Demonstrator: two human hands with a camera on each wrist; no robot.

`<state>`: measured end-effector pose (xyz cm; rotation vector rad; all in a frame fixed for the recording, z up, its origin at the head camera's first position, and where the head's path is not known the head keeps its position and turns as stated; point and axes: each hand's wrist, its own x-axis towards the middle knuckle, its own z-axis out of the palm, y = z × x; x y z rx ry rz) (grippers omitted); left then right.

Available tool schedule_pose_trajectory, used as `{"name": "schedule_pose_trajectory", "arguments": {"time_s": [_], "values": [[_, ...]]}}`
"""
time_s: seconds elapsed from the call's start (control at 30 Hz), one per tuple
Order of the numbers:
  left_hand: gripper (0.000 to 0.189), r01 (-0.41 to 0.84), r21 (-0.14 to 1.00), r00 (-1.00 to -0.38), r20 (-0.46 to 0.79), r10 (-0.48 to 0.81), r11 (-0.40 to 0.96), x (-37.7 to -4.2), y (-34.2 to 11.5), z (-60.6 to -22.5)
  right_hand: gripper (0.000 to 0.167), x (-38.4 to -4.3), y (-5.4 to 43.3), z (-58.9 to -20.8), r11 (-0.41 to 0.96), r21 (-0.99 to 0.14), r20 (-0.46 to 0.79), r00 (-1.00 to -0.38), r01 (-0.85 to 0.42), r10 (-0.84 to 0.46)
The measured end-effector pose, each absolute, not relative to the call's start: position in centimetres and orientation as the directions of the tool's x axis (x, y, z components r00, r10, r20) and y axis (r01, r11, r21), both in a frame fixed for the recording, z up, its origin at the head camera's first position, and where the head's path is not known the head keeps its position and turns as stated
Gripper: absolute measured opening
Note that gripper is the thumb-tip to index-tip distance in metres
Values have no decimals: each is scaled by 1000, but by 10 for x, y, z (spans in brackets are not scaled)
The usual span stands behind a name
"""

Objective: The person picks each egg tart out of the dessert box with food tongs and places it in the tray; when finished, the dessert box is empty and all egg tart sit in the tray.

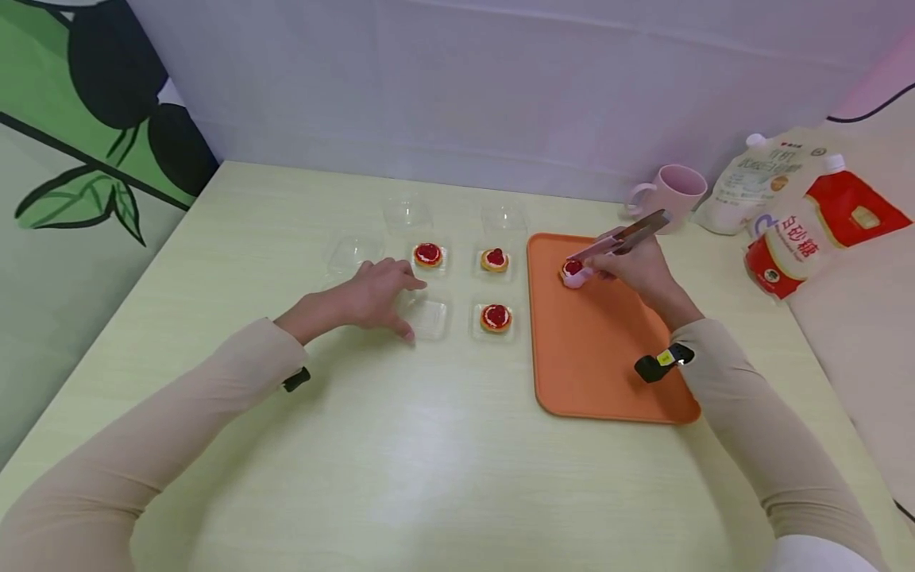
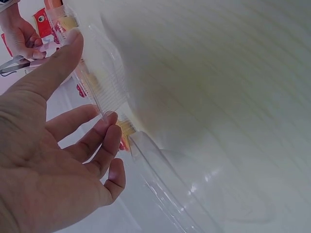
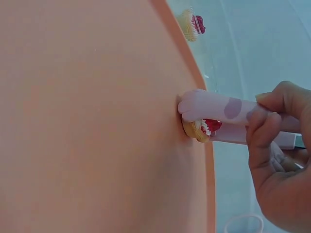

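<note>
My right hand (image 1: 632, 262) grips pink paw-tipped tongs (image 3: 214, 107). Their tips stand around a small berry-topped tart (image 3: 195, 130) at the upper left of the orange tray (image 1: 600, 357). My left hand (image 1: 375, 294) spreads its thumb and fingers beside a clear plastic box (image 1: 429, 319) with no tart in it. In the left wrist view, the fingertips (image 2: 112, 118) are at the box's edge; firm contact is hard to tell. Other tarts sit in clear boxes: one behind (image 1: 428, 254), one at the back right (image 1: 495, 260) and one at the front right (image 1: 496, 318).
Clear raised lids (image 1: 355, 253) stand left of and behind the boxes. A pink mug (image 1: 679, 191) is behind the tray. A red-and-white pouch (image 1: 801, 238) and a pale spouted pouch (image 1: 743, 183) stand at the right. A pale curtain (image 1: 465, 95) hangs along the table's back edge.
</note>
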<state>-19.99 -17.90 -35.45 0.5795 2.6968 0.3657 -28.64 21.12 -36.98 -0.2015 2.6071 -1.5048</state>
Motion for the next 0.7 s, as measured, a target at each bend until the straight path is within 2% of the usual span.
{"name": "schedule_pose_trajectory", "arguments": {"time_s": [0.4,0.7], "values": [[87,360,272,-851,-295,434,892,-200,-176,-349,35,-283,212,-353,419,-893,86,-978,-161,-192],[90,349,285,-859,-283,427,892,-197,-174,-351,38,-277,194,-345,358,-921,77,-971,-156,-226]]}}
